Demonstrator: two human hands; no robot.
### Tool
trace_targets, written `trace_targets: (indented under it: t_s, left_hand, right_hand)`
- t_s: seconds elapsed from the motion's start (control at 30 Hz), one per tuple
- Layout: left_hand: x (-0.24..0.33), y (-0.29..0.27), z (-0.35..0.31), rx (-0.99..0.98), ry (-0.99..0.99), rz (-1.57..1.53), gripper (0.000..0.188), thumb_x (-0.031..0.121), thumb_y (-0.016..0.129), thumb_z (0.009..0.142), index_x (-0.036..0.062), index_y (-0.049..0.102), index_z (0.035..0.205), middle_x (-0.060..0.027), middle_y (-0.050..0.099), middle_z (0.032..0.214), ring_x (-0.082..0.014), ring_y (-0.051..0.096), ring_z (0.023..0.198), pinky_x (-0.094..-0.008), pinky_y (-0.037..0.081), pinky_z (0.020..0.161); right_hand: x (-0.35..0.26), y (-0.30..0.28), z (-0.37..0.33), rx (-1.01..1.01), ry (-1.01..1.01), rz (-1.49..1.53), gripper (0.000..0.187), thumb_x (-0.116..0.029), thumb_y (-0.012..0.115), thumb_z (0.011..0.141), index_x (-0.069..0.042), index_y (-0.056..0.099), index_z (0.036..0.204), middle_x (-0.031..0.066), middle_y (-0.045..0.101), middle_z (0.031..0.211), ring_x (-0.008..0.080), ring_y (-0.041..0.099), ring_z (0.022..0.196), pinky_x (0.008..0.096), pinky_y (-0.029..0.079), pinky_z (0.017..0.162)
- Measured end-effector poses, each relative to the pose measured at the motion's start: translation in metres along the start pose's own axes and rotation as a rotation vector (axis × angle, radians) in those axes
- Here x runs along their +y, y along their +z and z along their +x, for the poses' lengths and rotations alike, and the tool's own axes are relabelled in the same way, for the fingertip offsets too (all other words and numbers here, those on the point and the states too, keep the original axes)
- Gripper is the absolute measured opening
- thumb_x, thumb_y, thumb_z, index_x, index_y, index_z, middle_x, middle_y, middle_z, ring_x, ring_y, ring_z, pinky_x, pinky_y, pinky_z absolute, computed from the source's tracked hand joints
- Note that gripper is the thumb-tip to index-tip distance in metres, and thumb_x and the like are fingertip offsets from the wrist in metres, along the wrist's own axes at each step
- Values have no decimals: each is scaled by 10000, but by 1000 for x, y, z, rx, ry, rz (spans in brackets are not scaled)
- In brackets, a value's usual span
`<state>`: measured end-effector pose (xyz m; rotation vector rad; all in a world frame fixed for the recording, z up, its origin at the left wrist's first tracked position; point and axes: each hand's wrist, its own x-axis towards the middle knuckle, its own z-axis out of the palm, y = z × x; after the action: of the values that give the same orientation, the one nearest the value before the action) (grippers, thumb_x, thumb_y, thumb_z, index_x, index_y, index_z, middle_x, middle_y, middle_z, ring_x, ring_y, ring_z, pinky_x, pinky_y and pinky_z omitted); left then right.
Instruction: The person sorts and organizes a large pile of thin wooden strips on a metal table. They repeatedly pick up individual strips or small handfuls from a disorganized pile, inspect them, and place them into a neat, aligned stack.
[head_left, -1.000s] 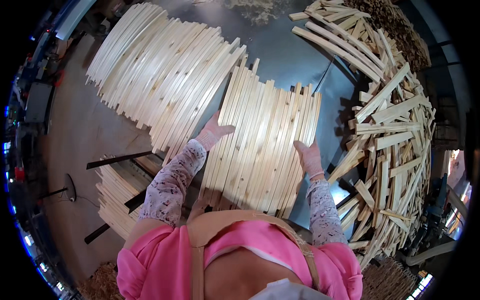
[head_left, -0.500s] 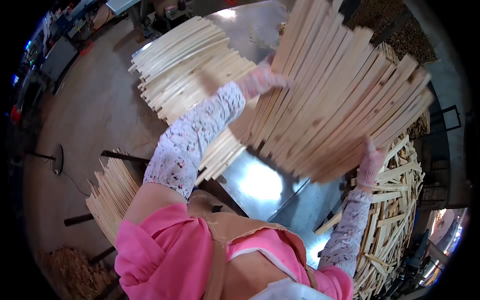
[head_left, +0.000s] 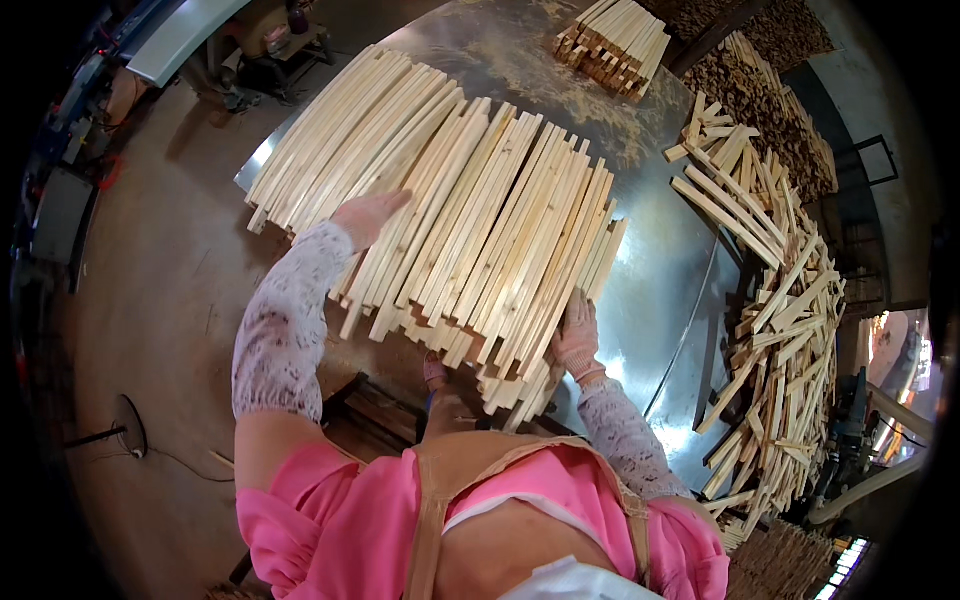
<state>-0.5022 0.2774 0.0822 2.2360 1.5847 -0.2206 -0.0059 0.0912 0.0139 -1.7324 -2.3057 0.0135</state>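
Observation:
A broad layer of pale wooden sticks (head_left: 490, 220) lies on the metal table, side by side, with uneven near ends jutting past its near edge. My left hand (head_left: 370, 215), in a pinkish glove, rests on the sticks toward the left, fingers stretched out. Against the right side of the layer is my gloved right hand (head_left: 577, 338), its fingers lying straight along the outer sticks. Another group of wooden sticks (head_left: 345, 130) lies directly to the left, touching this layer. Parts of the fingers' undersides are hidden.
The shiny metal table (head_left: 655, 290) extends to the right. A jumbled pile of loose sticks (head_left: 790, 350) lines its right side. At the far end stands a neat stick stack (head_left: 615, 45), with more stacked wood (head_left: 765, 110) beyond. A round-based stand (head_left: 130, 425) is on the floor at left.
The bundle of sticks, held raised and tilted at the right between both hands, now lies on the table beside the left group. Both hands have moved left, and their fingers are now straight.

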Motion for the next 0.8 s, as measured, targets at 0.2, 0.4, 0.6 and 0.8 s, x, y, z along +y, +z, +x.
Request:
trace_targets:
  t_s: [0.2,0.4,0.6,0.8]
  left_hand:
    - [-47,75,22,150,-62,-474,633,159,552,1038,163,422,1658,-160,542,1619,-341,612,1386,-402,492,1171]
    - [-4,53,12,187,-126,-700,678,279,594,1039,163,386,1674,-162,494,1662,-356,490,1513,-423,362,1281]
    - [47,3,-8,72,-399,-624,746,323,642,1012,76,374,1663,-209,495,1645,-364,473,1523,-420,348,1291]
    - [37,31,0,165,-278,-688,757,280,677,969,43,418,1640,-200,485,1659,-336,439,1552,-392,326,1301]
  right_hand:
    - [-23,-3,47,-31,725,752,822,-430,713,960,66,473,1570,324,624,1448,428,554,1431,413,440,1191]
    - [-47,19,67,119,769,613,889,-459,759,937,72,459,1584,316,595,1394,402,605,1271,430,498,1049]
    - [-39,-11,66,-222,820,679,981,-543,698,947,135,399,1590,392,429,1615,445,459,1514,414,392,1238]
    - [-43,-2,69,-204,1067,986,1047,-507,747,929,160,322,1615,369,454,1615,422,482,1504,395,399,1226]
